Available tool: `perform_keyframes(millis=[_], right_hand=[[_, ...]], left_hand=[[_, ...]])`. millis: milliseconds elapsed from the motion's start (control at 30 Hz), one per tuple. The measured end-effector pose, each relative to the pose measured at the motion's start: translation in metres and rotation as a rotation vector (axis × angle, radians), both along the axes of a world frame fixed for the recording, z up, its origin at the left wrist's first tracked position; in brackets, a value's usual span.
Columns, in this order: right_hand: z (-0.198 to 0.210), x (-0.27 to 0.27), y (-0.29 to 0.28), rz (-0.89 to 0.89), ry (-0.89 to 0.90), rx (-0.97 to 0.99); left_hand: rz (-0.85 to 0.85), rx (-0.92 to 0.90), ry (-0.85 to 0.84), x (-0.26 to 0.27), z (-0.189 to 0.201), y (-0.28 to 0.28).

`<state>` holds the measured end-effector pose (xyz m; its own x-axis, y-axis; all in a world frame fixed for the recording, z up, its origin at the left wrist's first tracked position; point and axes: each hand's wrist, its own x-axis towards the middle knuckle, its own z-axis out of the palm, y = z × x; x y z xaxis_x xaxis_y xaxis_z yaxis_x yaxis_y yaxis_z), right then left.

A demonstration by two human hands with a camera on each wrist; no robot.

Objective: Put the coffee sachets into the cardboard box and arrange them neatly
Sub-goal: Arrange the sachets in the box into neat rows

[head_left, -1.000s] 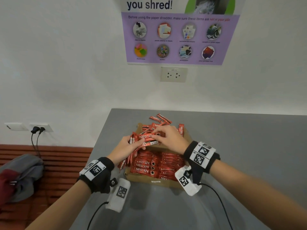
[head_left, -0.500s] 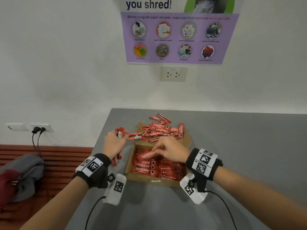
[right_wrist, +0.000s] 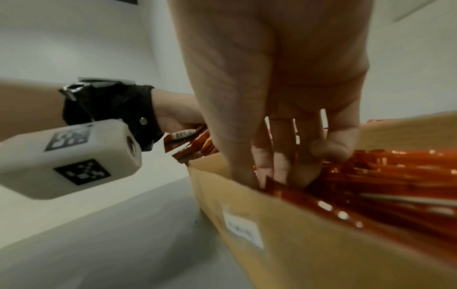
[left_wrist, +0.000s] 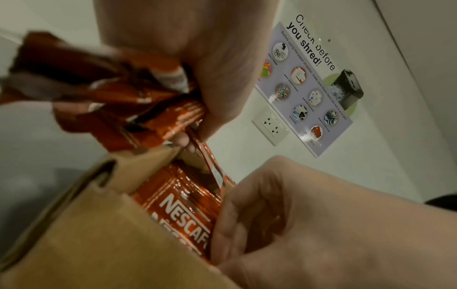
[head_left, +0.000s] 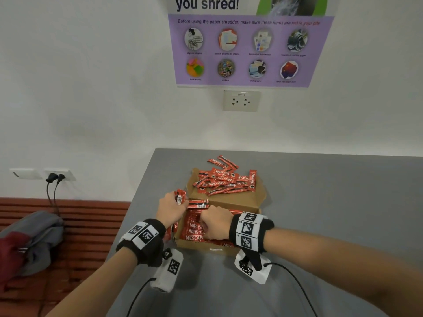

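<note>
An open cardboard box (head_left: 206, 245) stands on the grey table, with rows of red coffee sachets (head_left: 194, 232) packed inside. More loose sachets (head_left: 225, 179) lie heaped on its folded-back lid. My left hand (head_left: 176, 202) is at the box's far left corner and grips a bundle of sachets (left_wrist: 111, 93). My right hand (head_left: 212, 225) reaches down into the left part of the box. Its thumb and fingertips (right_wrist: 279, 174) pinch a sachet end among the packed rows (right_wrist: 371, 176). The box wall (right_wrist: 296, 244) hides the lower part of the sachets.
The table's left edge (head_left: 137, 202) runs close beside the box. A wooden bench (head_left: 91, 225) with a grey and red bag (head_left: 27, 241) sits below it. The wall holds a socket (head_left: 241, 100) and a poster. Bare table surface (head_left: 332, 202) lies to the right.
My left hand has moved right with its bundle, up to the box's far left corner. My right hand has gone lower into the box's left part with its sachet.
</note>
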<state>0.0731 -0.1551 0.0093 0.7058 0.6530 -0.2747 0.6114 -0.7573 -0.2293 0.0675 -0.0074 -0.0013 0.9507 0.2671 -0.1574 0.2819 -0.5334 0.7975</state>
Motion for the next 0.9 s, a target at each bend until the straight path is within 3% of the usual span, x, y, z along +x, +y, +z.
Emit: perform_keyframes(millis=[233,500,733,900], right_hand=[[0.002,-0.007,0.01,0.12,-0.177,-0.093],[0.003,-0.012,0.019,0.127,-0.141,-0.102],[0.0,-0.006,0.018,0.039,-0.004,-0.003],[0.001,0.001,0.015,-0.01,-0.055,0.007]], left_hand=[[-0.012,0.069,0.016,0.0,0.004,-0.003],[-0.016,0.045,0.024,-0.001,0.005,-0.003],[-0.026,0.051,0.022,-0.003,0.007,-0.002],[-0.021,0.067,0.018,-0.004,0.007,-0.002]])
